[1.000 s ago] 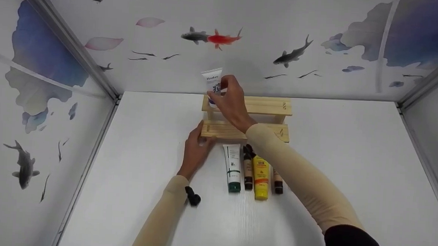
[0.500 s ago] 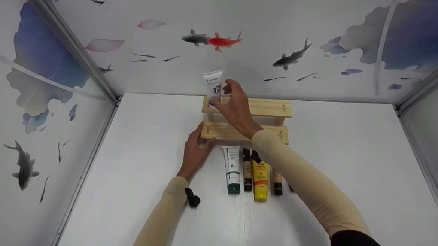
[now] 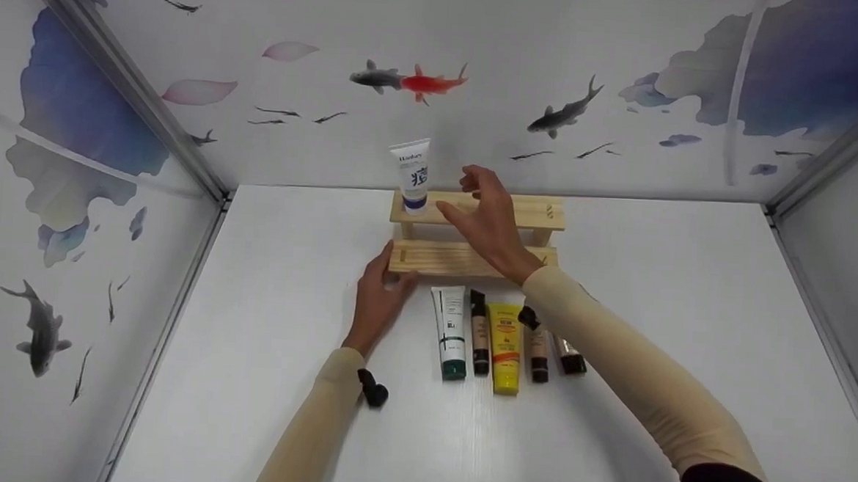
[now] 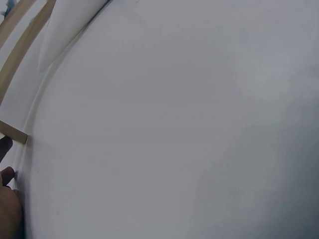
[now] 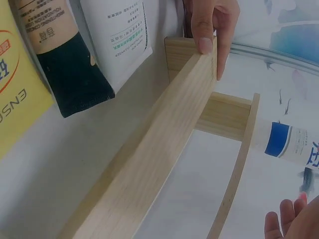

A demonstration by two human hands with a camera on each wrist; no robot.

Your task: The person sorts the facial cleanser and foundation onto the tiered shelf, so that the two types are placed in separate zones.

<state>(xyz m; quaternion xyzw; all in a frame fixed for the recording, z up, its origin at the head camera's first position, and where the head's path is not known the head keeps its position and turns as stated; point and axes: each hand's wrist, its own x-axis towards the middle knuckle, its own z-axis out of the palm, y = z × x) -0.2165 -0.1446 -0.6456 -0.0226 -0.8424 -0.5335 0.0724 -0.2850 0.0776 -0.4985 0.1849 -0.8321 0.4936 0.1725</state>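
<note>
A white tube with a blue cap (image 3: 413, 175) stands upright, cap down, on the left end of the upper step of a two-step wooden rack (image 3: 443, 258). My right hand (image 3: 490, 221) is just right of the tube, apart from it, its fingers loosely bent with nothing between them. At the lower step's left end, my left hand (image 3: 379, 301) grips the board between thumb and fingers. The right wrist view shows this left hand (image 5: 212, 22) pinching the board's end. Only a few fingertips (image 4: 7, 175) and a bit of rack show at the left wrist view's edge.
In front of the rack lie a white tube with a green cap (image 3: 451, 334), a yellow tube (image 3: 505, 351), and slim beige tubes with black caps (image 3: 480, 335). Another dark-capped tube (image 3: 570, 358) is partly under the right forearm. Printed walls enclose the white table (image 3: 288, 263).
My right hand has let go of the white tube and moved right, away from it. The tube stays standing on the upper step. My left hand keeps its grip on the rack.
</note>
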